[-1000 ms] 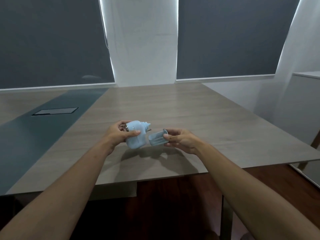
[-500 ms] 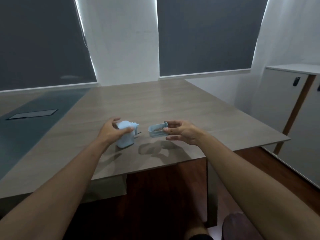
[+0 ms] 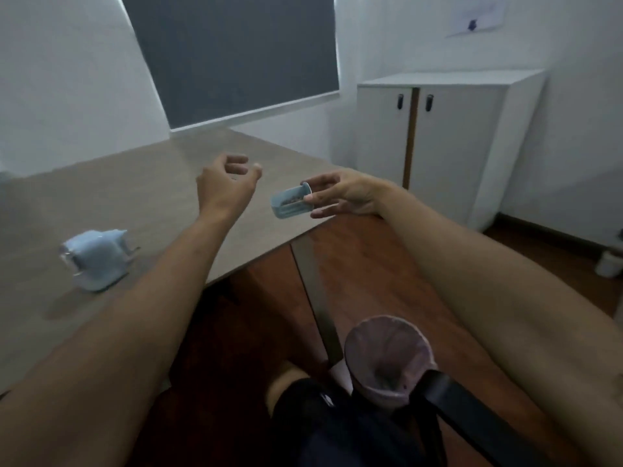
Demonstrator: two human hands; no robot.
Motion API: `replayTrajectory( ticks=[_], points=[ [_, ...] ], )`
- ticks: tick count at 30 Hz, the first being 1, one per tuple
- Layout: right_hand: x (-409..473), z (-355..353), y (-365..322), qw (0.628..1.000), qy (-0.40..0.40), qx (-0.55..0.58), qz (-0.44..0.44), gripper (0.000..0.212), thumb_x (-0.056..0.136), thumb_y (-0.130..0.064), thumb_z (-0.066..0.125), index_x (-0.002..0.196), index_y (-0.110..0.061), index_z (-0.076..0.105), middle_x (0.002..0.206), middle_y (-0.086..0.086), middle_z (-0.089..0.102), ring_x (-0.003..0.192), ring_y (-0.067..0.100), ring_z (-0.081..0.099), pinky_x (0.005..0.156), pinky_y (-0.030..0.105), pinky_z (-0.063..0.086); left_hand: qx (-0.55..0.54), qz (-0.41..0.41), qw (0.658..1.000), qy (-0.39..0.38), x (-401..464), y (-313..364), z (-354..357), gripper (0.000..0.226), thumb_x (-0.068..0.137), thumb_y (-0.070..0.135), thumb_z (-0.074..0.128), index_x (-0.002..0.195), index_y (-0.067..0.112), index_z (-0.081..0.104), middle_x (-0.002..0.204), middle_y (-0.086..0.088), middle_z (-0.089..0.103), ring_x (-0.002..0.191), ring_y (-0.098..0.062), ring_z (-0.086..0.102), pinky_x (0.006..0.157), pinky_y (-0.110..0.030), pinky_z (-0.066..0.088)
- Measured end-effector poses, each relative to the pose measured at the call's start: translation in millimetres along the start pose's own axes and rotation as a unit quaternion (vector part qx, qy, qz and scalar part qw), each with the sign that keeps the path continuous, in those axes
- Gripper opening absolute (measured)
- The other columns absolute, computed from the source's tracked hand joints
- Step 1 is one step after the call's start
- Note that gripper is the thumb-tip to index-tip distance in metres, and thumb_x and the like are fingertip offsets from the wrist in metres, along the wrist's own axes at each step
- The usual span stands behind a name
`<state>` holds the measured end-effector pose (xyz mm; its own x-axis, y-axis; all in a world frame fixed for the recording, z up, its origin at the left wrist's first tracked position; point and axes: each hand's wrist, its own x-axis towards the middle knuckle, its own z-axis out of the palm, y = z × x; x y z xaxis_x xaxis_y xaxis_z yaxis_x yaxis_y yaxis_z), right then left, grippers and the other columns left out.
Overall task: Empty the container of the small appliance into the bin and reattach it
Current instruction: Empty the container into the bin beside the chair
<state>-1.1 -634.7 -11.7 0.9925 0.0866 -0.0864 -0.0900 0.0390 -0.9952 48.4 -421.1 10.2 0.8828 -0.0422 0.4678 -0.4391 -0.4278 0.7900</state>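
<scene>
The pale blue small appliance (image 3: 96, 259) stands alone on the wooden table (image 3: 151, 197) at the left. My left hand (image 3: 226, 187) hovers above the table, fingers loosely curled and apart, holding nothing. My right hand (image 3: 340, 195) pinches one end of the small blue container (image 3: 290, 201), which holds brownish scraps and hangs over the table's right corner. On the floor below sits a round bin (image 3: 389, 358) lined with a pinkish bag, well under and nearer than the container.
A metal table leg (image 3: 315, 291) runs down beside the bin. A white two-door cabinet (image 3: 448, 146) stands against the right wall. A dark strap (image 3: 472, 416) and my knee (image 3: 293, 382) are at the bottom, over a reddish wood floor.
My left hand let go of the appliance, which now rests on the table. My view swung right and down, showing the bin. My right hand carried the container toward the table's corner.
</scene>
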Motion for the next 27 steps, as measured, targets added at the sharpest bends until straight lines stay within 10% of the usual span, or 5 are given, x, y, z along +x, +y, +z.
replayTrajectory(
  ticks=[9,20,27],
  points=[
    [-107,-127,91,0.982,0.123,-0.042,0.137,0.056,0.079,0.012,0.069,0.131,-0.002,0.055,0.12,0.011,0.063,0.109,0.026,0.065,0.087,0.041,0.058,-0.067,-0.02,0.972,-0.222,-96,-5,157,0.017,0.071,0.047,0.062,0.077,0.032,0.065,0.081,0.001,0.071,0.076,-0.022,0.071,0.072,-0.048,0.061],
    [-101,-187,286,0.95,0.183,-0.033,0.249,0.058,0.065,0.013,0.08,0.118,-0.004,0.063,0.121,0.012,0.064,0.108,0.029,0.067,0.087,0.049,0.058,0.058,-0.196,0.906,-0.371,-194,-171,285,0.068,0.079,0.03,0.074,0.139,0.011,0.049,0.135,-0.015,0.06,0.122,-0.031,0.058,0.1,-0.037,0.048],
    [-65,-184,399,0.923,0.203,-0.095,0.313,0.056,0.066,0.014,0.08,0.118,0.003,0.061,0.109,0.011,0.06,0.092,0.023,0.061,0.054,0.022,0.057,0.14,-0.261,0.86,-0.416,-253,-261,312,0.109,0.069,0.028,0.084,0.154,0.011,0.017,0.16,-0.016,0.02,0.149,-0.03,0.019,0.116,-0.038,0.025]
  ],
)
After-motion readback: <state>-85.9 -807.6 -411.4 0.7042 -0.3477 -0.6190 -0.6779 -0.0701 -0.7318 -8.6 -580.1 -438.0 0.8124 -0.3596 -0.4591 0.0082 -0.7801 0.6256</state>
